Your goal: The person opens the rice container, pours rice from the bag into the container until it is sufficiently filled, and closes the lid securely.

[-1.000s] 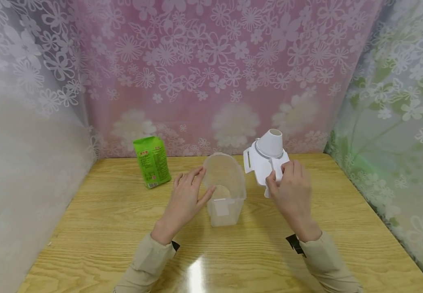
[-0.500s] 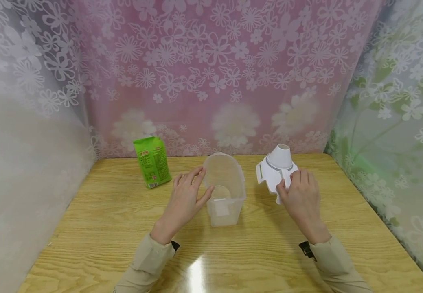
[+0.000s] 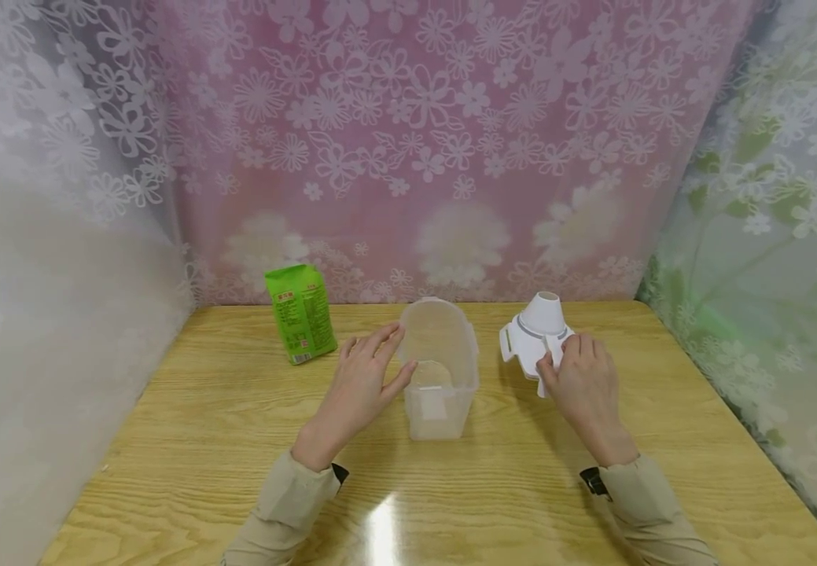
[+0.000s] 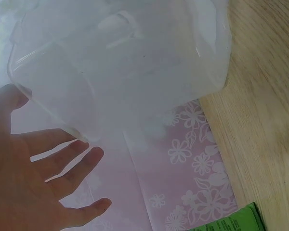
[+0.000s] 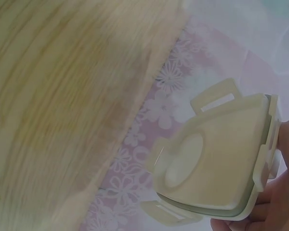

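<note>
Right hand [image 3: 585, 381] shifted right and lower, gripping white plastic cone-topped lid [image 3: 534, 336]; left hand [image 3: 362, 381], fingers spread, touches translucent plastic container [image 3: 443, 346]; probably setting lid aside; next needs steady release.

Beige long sleeves [image 3: 270, 523], loose cuffs [image 3: 298, 483], black wrist straps [image 3: 595, 481]

Upright green packet [image 3: 302, 316], wooden table [image 3: 203, 424], pink floral backdrop [image 3: 380, 212] behind

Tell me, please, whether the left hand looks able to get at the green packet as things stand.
Probably yes: the left hand need only come away from the translucent container, and nothing visible stands between that hand and the green packet.
</note>
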{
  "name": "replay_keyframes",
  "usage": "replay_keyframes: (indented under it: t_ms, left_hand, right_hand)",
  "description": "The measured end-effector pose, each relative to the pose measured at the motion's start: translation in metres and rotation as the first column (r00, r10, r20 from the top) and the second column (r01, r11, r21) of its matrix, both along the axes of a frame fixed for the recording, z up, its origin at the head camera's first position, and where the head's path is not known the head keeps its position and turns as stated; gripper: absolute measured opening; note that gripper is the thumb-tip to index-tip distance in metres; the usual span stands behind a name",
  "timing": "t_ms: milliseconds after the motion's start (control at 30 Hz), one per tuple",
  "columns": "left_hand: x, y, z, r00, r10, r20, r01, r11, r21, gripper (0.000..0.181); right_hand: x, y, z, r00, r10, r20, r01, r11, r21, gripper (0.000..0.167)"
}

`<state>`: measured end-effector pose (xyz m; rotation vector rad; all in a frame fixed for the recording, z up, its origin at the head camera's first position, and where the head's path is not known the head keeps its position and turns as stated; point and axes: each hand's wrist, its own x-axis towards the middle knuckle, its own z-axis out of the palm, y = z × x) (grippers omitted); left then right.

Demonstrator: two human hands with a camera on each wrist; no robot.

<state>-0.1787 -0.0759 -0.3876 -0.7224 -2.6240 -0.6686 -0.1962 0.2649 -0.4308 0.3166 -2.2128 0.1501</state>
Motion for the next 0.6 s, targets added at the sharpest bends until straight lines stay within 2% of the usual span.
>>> replay_keyframes:
  t_ms: [267,600]
  left_hand:
    - [-0.001,0.0,0.0,0.999,-0.009,0.039,0.009,1.0,-0.01,0.06]
    - [-0.001,-0.001,-0.001,1.0,-0.01,0.023,0.01,1.0,0.018,0.058]
  right_hand:
    - [-0.01,0.002,-0.009,1.0,0.002,-0.009,-0.001,0.999,0.032,0.034]
    - [-0.014,0.001,-0.012,0.999,0.016,-0.041,-0.014,0.998,0.063,0.029]
